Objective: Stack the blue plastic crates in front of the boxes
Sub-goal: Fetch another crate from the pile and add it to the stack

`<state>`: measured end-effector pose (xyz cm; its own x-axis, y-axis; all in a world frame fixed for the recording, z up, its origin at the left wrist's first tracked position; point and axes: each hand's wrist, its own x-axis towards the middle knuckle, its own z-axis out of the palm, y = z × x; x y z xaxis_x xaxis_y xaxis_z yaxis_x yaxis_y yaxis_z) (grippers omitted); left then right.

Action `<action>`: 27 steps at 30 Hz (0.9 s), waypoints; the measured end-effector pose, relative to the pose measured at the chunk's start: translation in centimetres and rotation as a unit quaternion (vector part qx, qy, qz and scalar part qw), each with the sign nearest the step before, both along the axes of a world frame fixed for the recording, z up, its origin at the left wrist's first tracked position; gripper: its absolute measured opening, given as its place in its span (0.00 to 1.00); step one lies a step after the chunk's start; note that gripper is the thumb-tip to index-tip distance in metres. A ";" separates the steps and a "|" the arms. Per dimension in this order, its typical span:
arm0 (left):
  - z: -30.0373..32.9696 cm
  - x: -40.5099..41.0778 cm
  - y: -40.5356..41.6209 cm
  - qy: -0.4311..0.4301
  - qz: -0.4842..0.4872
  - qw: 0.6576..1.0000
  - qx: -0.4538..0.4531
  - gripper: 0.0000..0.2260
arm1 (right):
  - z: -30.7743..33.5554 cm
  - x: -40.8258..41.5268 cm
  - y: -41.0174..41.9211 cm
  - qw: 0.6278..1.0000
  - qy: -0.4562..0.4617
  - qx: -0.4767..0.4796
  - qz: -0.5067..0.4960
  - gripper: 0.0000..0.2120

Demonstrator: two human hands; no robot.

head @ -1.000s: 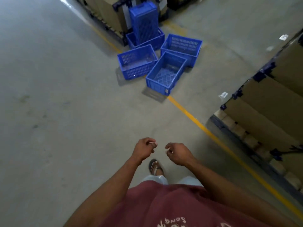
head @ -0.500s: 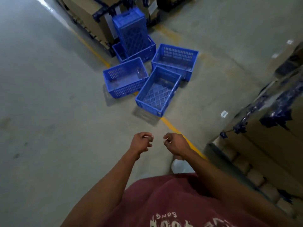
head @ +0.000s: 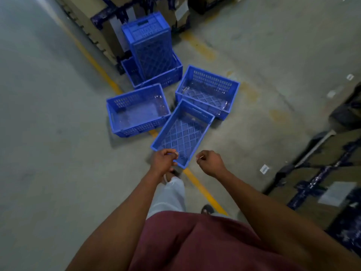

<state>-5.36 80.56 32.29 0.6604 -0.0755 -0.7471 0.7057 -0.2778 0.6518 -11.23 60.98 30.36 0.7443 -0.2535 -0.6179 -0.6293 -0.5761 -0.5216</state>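
Directly ahead of the person, five blue crates sat on the concrete floor [head: 48,153] in front of the cardboard boxes [head: 101,22]. The nearest crate [head: 182,133] lay open side up, its long axis running away from the person and slanting a little to the right, its near short end close below both hands and crossing the yellow floor line [head: 203,189]. To its left the left crate [head: 136,111] lay with its long axis across the view; just beyond on the right the right crate [head: 208,91] also lay crosswise, touching or nearly touching the nearest one's far end. Behind them a base crate [head: 166,77] held an upended crate [head: 150,47] that stood on one end and leaned back toward the boxes.

The left hand [head: 163,163] and the right hand [head: 210,163] hovered apart, each loosely curled into a fist and gripping nothing that could be made out. More wrapped cartons on a pallet [head: 322,173] stood along the right side, well apart from the crates. Between the person and the nearest crate lay only bare floor and the painted line.
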 end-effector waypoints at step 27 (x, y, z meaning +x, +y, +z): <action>-44.0 21.8 -21.9 0.226 0.391 0.892 -0.010 0.09 | -46.2 43.9 -19.4 0.975 0.117 -0.076 0.172 0.11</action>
<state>16.46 58.64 -11.73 0.1488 0.2595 -0.9542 0.8703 0.4238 0.2509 32.64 41.57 -15.87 0.6444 -0.1153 -0.7560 -0.4766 -0.8336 -0.2791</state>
